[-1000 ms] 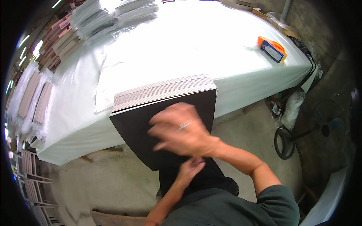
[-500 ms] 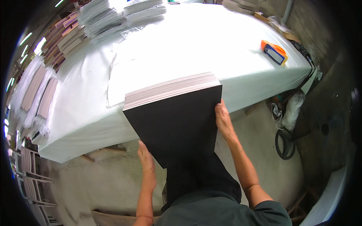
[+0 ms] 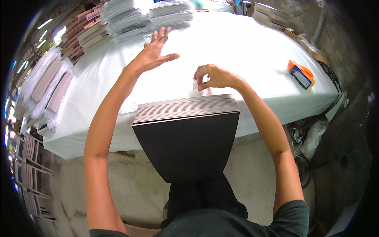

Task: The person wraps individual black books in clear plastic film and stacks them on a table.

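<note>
A thick stack of boards [image 3: 185, 108] with a black front face [image 3: 185, 146] rests at the table's near edge, close against my body. Pale edges of many layers show along its top. Beyond it, my right hand [image 3: 213, 77] is closed in a pinch on a thin, whitish translucent sheet [image 3: 196, 85], its outline lost in the glare. My left hand [image 3: 155, 53] is open, fingers spread, over the white table [image 3: 94, 87] to the left of and farther than my right hand. Neither hand touches the stack.
Plastic-wrapped stacks [image 3: 122, 19] stand at the table's far left, near brown cartons [image 3: 85, 21]. More wrapped boards [image 3: 47, 81] lean at the left edge. An orange and blue tape dispenser [image 3: 302, 75] sits at the right. Plastic chairs [image 3: 33, 173] are at the lower left.
Both hands have left the sides of the stack and moved forward over the table. My left hand has spread, and my right now pinches the thin sheet. The view has shifted slightly.
</note>
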The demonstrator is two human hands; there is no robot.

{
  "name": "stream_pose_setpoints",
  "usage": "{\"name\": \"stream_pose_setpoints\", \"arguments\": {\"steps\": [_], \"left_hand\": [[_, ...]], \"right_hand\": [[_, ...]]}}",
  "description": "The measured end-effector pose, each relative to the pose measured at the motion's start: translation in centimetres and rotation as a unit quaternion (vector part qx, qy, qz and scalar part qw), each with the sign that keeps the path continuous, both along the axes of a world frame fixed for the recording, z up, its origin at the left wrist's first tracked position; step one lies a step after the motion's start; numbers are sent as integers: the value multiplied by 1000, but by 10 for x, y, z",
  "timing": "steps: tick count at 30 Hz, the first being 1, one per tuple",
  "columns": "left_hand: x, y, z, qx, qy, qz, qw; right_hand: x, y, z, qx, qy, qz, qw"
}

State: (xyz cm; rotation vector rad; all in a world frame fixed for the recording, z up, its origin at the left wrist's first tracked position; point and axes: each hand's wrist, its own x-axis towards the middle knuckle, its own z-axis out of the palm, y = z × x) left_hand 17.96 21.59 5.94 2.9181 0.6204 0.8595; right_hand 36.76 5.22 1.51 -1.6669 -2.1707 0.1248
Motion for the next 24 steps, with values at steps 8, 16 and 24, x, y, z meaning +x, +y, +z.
{"name": "stream_pose_setpoints", "arguments": {"steps": [8,16,24], "left_hand": [[26,81,-26,-16,255,132,958],[-9,52,24,-165,-319,-137,923],[-41,26,43,-126,-370,-160,907]], "right_hand": [[11,4,11,-29,217,-136,966],[10,41,5,-59,308,-94,945],[-37,70,11,-132,188,-50,972]]}}
